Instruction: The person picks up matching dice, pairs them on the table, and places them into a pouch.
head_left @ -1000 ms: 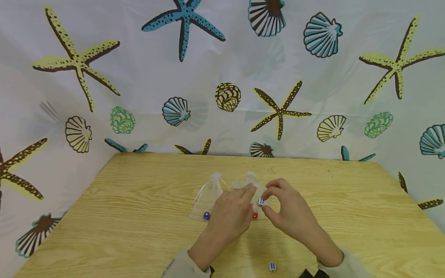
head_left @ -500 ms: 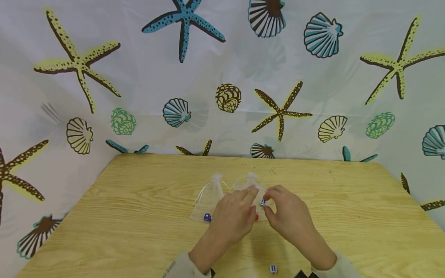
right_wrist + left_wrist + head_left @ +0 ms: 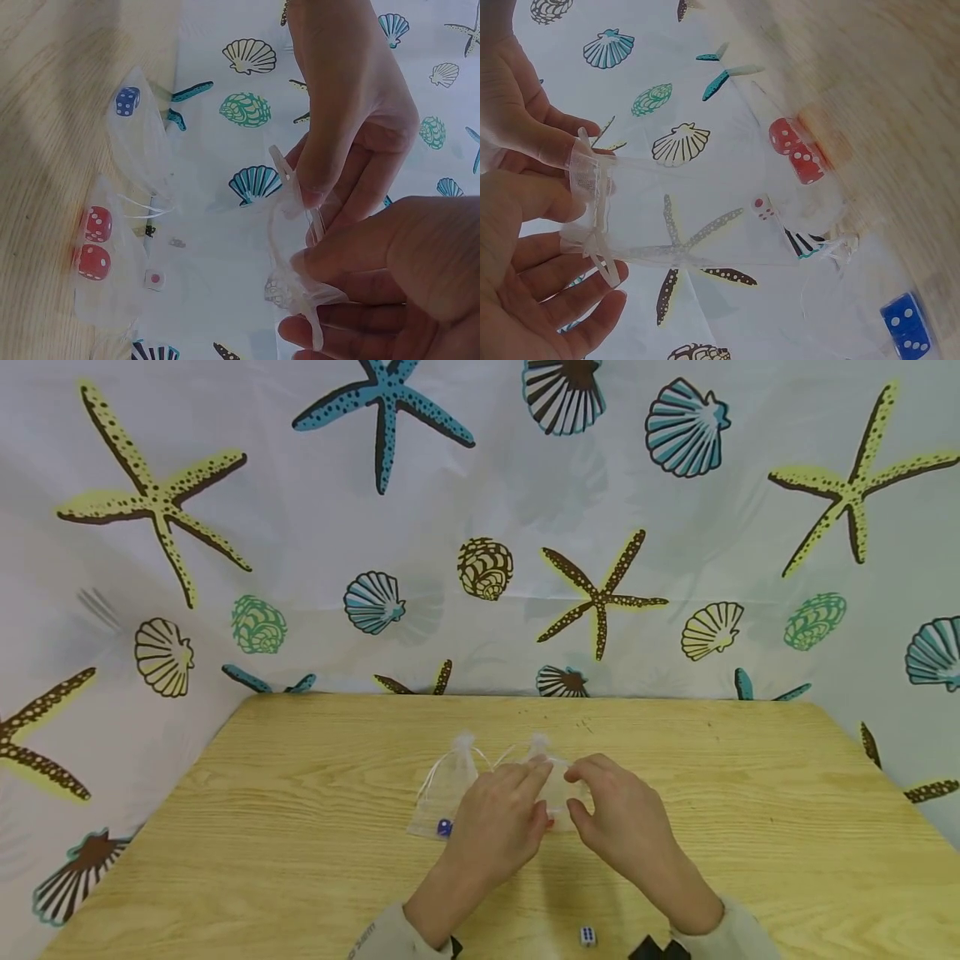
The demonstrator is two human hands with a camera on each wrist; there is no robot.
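Observation:
My left hand (image 3: 502, 818) grips the mouth of a sheer white drawstring bag (image 3: 697, 210), with the rim between thumb and fingers. A white die with a red pip (image 3: 154, 280) sits low in the bag. Across the mouth, my right hand (image 3: 626, 818) has thumb and index fingertips parted, right at the rim. Another whitish die (image 3: 279, 292) shows through the mesh beside those fingertips in the right wrist view. In the head view, my left hand covers most of this bag.
On the wooden table (image 3: 300, 777) lie two more sheer bags. One contains red dice (image 3: 95, 260); the other has a blue die (image 3: 445, 827). Nearer me sits a loose white die (image 3: 587, 936). A shell-patterned cloth (image 3: 442, 510) stands behind the table.
The white die that my right thumb and index finger pinched has left their tips, which now stand apart. My left hand has kept its place.

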